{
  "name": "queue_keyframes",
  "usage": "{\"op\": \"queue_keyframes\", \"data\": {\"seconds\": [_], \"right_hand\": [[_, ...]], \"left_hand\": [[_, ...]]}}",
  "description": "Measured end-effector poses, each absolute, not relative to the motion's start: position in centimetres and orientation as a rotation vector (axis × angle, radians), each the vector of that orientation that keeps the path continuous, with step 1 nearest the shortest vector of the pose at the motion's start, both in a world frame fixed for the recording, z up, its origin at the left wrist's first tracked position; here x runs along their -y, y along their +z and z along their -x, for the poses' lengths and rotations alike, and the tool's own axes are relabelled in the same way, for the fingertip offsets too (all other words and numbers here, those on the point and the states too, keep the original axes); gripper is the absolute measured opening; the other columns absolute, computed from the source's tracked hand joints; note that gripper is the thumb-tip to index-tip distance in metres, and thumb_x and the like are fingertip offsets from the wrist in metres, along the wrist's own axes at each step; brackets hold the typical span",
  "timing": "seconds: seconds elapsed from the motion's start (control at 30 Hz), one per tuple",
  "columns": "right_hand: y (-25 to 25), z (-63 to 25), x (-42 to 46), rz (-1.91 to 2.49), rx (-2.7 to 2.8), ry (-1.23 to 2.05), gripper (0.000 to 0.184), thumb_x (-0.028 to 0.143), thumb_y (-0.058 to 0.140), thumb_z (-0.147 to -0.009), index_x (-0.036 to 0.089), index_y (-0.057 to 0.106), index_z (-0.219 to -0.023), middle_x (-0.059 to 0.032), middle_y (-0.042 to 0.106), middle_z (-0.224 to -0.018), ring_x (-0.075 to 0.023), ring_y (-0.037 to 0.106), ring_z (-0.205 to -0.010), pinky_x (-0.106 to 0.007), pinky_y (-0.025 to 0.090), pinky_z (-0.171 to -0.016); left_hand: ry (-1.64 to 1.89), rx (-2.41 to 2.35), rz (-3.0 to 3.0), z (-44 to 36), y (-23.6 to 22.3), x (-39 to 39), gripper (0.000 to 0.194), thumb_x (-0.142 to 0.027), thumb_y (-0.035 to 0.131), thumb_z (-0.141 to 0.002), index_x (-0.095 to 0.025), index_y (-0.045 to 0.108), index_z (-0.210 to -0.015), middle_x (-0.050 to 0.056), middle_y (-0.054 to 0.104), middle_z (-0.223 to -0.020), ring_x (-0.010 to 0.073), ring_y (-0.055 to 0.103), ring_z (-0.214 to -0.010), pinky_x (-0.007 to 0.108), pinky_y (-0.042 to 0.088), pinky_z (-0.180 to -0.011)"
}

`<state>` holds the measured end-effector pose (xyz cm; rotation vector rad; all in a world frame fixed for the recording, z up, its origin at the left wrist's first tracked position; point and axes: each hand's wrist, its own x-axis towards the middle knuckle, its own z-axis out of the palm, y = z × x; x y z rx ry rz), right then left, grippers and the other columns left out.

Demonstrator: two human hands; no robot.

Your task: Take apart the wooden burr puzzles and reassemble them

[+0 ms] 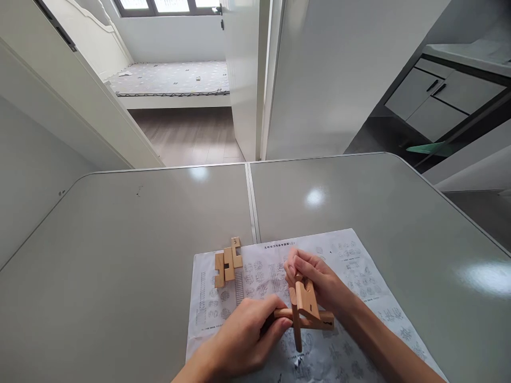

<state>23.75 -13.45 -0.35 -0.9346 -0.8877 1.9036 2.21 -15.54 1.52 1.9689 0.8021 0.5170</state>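
Observation:
Between my two hands is a partly joined wooden burr puzzle (306, 303), made of several notched sticks that cross one another. My left hand (259, 331) pinches the left end of its horizontal stick between thumb and fingers. From above right, my right hand (315, 274) grips the upper end of the pieces, with its fingers curled in. Small dark marks show on some of the sticks. Three loose notched wooden pieces (228, 263) lie side by side beyond my left hand, at the upper left of the printed sheet (255, 284).
The sheet, covered in small line diagrams, lies on a grey table (131, 266) with a seam (252, 202) down its middle. Past the far edge are a white door (245, 74), a bed (171, 80) and, at right, white cabinets (443, 96).

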Motion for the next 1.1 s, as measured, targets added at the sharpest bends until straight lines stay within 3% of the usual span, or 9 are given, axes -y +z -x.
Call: {"op": "queue_keyframes", "data": {"seconds": [0.23, 0.43, 1.1], "right_hand": [[-0.26, -23.84, 13.69, 0.934, 1.042, 1.910, 0.047, 0.064, 0.064, -0.098, 0.021, 0.057, -0.081, 0.0047, 0.043, -0.067, -0.0122, 0.031, -0.058, -0.025, 0.025, -0.053], [-0.04, -23.88, 13.75, 0.906, 1.153, 1.876, 0.042, 0.057, 0.063, -0.102, 0.020, 0.058, -0.082, 0.0035, 0.050, -0.069, -0.0128, 0.039, -0.062, -0.026, 0.031, -0.059], [-0.61, -24.31, 13.81, 0.869, 1.190, 1.818, 0.037, 0.051, 0.072, -0.098, 0.019, 0.061, -0.081, 0.0043, 0.051, -0.066, -0.0108, 0.042, -0.059, -0.023, 0.033, -0.056]], "left_hand": [[0.461, -0.756, -2.027, -2.37, 2.02, 15.55, 0.016, -0.021, 0.050, -0.103, -0.023, 0.054, -0.087, 0.000, 0.070, -0.073, 0.0160, 0.060, -0.059, 0.026, 0.037, -0.058], [0.406, -0.720, -2.009, -2.44, 2.01, 15.48, 0.016, -0.017, 0.048, -0.101, -0.023, 0.051, -0.087, -0.001, 0.066, -0.072, 0.0147, 0.057, -0.058, 0.026, 0.033, -0.057], [0.390, -0.698, -1.979, -2.73, 1.49, 15.59, 0.022, -0.021, 0.047, -0.102, -0.024, 0.037, -0.083, -0.006, 0.052, -0.065, 0.0119, 0.039, -0.053, 0.025, 0.028, -0.055]]}}
